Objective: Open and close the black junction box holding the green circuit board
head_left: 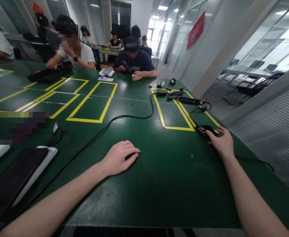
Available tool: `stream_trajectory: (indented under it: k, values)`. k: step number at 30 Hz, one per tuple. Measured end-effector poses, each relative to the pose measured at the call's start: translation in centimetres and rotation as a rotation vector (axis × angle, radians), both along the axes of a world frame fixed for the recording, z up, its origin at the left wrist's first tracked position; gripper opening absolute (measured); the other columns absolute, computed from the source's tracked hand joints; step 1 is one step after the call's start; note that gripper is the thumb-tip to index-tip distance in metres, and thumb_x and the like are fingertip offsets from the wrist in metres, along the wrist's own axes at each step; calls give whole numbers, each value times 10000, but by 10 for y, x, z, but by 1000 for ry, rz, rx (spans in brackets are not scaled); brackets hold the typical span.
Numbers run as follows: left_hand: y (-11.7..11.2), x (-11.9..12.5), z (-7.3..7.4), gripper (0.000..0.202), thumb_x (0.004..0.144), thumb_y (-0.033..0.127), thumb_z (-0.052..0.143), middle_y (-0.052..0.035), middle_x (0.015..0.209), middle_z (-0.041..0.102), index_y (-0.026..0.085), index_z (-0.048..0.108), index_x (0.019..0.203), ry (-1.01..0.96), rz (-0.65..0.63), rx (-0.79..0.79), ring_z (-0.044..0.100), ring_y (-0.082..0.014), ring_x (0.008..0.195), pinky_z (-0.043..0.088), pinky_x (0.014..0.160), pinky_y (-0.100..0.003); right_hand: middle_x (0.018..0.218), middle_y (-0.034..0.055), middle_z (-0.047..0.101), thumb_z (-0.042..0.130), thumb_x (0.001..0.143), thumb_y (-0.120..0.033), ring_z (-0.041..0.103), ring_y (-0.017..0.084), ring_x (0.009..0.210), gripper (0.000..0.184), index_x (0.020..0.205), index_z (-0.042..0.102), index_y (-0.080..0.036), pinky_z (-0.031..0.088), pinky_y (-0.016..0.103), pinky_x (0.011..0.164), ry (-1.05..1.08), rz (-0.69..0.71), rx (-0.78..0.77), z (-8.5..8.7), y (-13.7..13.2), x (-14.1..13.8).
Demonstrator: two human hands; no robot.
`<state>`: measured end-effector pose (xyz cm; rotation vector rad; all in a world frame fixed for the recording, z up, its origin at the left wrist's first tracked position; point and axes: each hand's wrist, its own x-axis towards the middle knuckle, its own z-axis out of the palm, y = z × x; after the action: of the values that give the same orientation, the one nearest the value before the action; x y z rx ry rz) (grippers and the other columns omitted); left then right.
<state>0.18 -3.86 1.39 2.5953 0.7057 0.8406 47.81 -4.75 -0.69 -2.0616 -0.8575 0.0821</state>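
Note:
My left hand (121, 157) rests on the green tabletop (159, 184) with nothing in it. Its fingers are loosely curved, with a gap between thumb and forefinger. At the table's right side, my right hand (222, 143) has its thumb on a small black device with orange markings (201, 129) and its fingers around the near end. Part of that device is hidden by the hand. A dark cable runs from it toward a long black tool (190, 100) lying farther back, beside a cluster of small black parts (175, 94).
Yellow tape outlines (102, 112) mark the table. A black cable (119, 116) crosses it diagonally. At left lie a black flat item (15, 179) on a white one and a black tray (49, 74). Two people sit opposite, near a white device (106, 72). A glass partition stands right.

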Motion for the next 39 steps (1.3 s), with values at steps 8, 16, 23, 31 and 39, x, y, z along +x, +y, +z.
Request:
stream_trajectory:
  k: [8,16,23,31,39]
  values:
    - [0,0,0,226,1035,231,533,-59,968,783,191,754,1048,3,-3,-21,708,-205,943,560,841,-353,976,134,681,781,664,-480,635,349,981,360,876,711,-197,504,501,908,-287,171,-14,6,1,-6]
    - [0,-1,0,208,1032,221,544,-51,970,784,188,749,1014,6,-18,-26,707,-208,946,548,842,-353,837,77,664,750,658,-506,615,291,811,399,918,757,-204,497,426,771,-319,196,-8,12,-2,-9]
    - [1,-1,0,241,1038,238,522,-60,953,785,185,754,1001,6,-20,-24,704,-203,925,555,830,-351,767,65,704,740,685,-557,596,252,685,389,882,770,-223,444,362,621,-245,214,-64,12,-1,-17]
    - [0,-1,1,249,1043,243,515,-62,960,787,191,756,1005,1,-22,-31,707,-207,930,561,846,-361,697,-9,605,739,587,-368,599,221,674,358,913,684,-231,498,353,663,-93,205,185,18,-1,-29]
    - [1,-2,-1,225,1043,230,529,-55,965,787,187,746,1003,1,-29,-25,709,-208,930,550,838,-360,996,127,694,692,702,-422,641,361,988,405,1046,697,-208,513,522,915,-317,90,70,7,-1,-1]
